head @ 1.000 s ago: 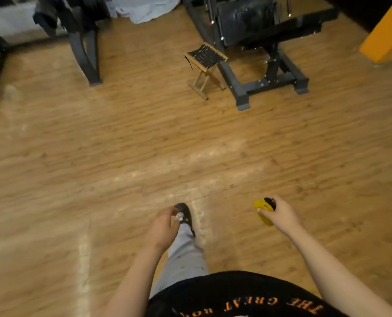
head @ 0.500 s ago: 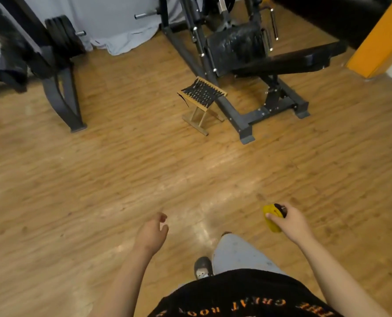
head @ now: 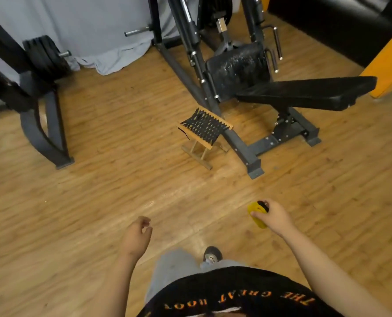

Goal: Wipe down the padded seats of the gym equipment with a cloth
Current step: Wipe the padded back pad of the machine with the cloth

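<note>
My right hand [head: 274, 217] is closed around a small yellow cloth [head: 255, 213] with a black part at its top. Loosely curled and holding nothing, my left hand [head: 136, 235] hangs over the floor. Ahead stands a black gym machine whose padded seat [head: 238, 69] looks dusty and whose long padded bench [head: 309, 91] reaches out to the right. Both hands are well short of the machine.
A small wooden folding stool [head: 203, 130] with black webbing stands by the machine's base bar [head: 243, 147]. A second machine with weight plates [head: 45, 56] is at the left. A grey sheet [head: 94, 30] hangs behind. An orange pillar [head: 391, 58] is at the right.
I have walked forward and the view has tilted up, so the machine and stool are closer and more of them shows. My left hand has moved off my leg.
</note>
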`<state>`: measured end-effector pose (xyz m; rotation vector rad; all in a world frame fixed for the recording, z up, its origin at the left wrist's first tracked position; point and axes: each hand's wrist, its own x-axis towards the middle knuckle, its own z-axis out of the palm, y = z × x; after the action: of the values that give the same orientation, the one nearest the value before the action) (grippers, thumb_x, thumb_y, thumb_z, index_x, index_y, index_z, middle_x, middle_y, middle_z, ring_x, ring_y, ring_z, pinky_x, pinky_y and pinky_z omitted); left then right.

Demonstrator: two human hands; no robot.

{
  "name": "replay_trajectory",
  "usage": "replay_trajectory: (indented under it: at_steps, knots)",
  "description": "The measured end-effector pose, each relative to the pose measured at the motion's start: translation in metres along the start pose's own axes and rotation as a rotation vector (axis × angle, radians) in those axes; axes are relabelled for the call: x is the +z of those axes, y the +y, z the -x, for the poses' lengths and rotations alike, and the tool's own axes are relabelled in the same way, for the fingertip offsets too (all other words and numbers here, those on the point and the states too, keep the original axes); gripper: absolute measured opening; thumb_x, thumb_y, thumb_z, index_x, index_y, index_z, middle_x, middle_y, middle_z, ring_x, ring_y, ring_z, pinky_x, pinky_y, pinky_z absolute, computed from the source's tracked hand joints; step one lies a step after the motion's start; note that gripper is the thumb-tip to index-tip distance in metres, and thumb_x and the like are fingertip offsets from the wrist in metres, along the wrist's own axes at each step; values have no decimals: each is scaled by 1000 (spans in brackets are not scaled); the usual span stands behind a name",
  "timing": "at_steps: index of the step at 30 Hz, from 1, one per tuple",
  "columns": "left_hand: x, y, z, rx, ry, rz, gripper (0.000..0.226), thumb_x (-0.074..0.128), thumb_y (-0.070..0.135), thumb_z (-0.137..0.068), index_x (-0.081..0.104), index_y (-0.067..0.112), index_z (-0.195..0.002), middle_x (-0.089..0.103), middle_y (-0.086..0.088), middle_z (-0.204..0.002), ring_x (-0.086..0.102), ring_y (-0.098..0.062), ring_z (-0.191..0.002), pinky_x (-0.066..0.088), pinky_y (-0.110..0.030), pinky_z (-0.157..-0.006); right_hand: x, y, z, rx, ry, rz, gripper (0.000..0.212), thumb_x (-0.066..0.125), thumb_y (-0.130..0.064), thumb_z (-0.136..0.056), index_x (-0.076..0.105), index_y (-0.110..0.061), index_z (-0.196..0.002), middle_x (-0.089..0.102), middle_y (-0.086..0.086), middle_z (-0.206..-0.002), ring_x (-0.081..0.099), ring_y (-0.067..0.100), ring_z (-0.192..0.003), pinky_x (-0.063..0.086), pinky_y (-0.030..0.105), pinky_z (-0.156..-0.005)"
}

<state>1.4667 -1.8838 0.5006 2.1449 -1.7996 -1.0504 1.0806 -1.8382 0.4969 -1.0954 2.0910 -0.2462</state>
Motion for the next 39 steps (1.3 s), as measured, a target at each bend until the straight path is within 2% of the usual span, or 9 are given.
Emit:
replay_trajectory:
  at_steps: [3, 7, 11, 20, 23, 27, 32, 35, 39]
  knots:
    - [-9, 19, -47, -9, -8, 20, 19, 52, 13, -97, 59, 9, -114, 63, -6, -109, 59, -22, -107, 40, -28, -75, -19, -35, -44, -11, 64, -74, 38, 72, -41, -82, 54, -22, -110, 63, 0, -95, 62, 26, -91, 53, 38, -75]
    - [-11, 33, -120, -36, -154, 0, 14, 53, 7, -94, 58, 11, -106, 64, -8, -105, 59, -25, -106, 44, -31, -82, -19, -62, -102, 61, 49, -114, 36, 72, -43, -80, 48, -27, -102, 63, -3, -93, 62, 24, -90, 53, 39, -76]
    - [-31, 60, -221, 3, -236, -101, 20, 51, 12, -95, 56, 11, -114, 62, -4, -107, 58, -23, -108, 41, -29, -81, -20, -84, -163, 136, 13, -131, 35, 73, -40, -80, 49, -26, -99, 62, -3, -92, 62, 22, -90, 53, 38, -76]
    - [-80, 210, -446, 229, -289, -268, 28, 49, 15, -97, 54, 7, -124, 63, -10, -120, 58, -26, -112, 42, -29, -84, -101, -179, -274, 199, 220, -332, 29, 74, -28, -82, 54, -17, -101, 59, 0, -89, 53, 18, -81, 39, 28, -61]
    - [-73, 266, -496, 314, -263, -279, 27, 50, 14, -97, 55, 8, -122, 63, -9, -119, 58, -26, -112, 44, -32, -90, -132, -183, -306, 222, 275, -352, 30, 75, -27, -82, 53, -18, -100, 58, 0, -90, 53, 18, -82, 37, 27, -64]
    - [-40, 320, -531, 359, -310, -286, 27, 52, 14, -96, 56, 10, -122, 63, -6, -119, 59, -24, -111, 44, -31, -91, -163, -163, -349, 282, 249, -330, 42, 74, -33, -82, 56, -12, -114, 64, 4, -97, 60, 24, -88, 40, 28, -62]
    - [18, 371, -533, 392, -373, -296, 27, 57, 14, -93, 60, 11, -119, 61, -4, -117, 58, -23, -110, 43, -29, -90, -220, -137, -399, 338, 113, -251, 35, 69, -31, -87, 49, -19, -113, 58, -1, -92, 55, 19, -82, 45, 32, -65]
    - [55, 409, -537, 373, -410, -277, 28, 57, 13, -92, 60, 9, -120, 65, -7, -119, 60, -24, -109, 47, -30, -88, -255, -121, -428, 332, 139, -144, 42, 70, -38, -83, 53, -20, -118, 65, 2, -106, 61, 21, -93, 50, 33, -74]
    - [81, 472, -560, 416, -430, -250, 30, 56, 16, -94, 59, 11, -123, 61, -5, -125, 58, -23, -114, 46, -31, -92, -300, -117, -457, 297, 175, -81, 43, 72, -40, -79, 56, -23, -116, 65, -4, -102, 61, 15, -89, 48, 27, -70]
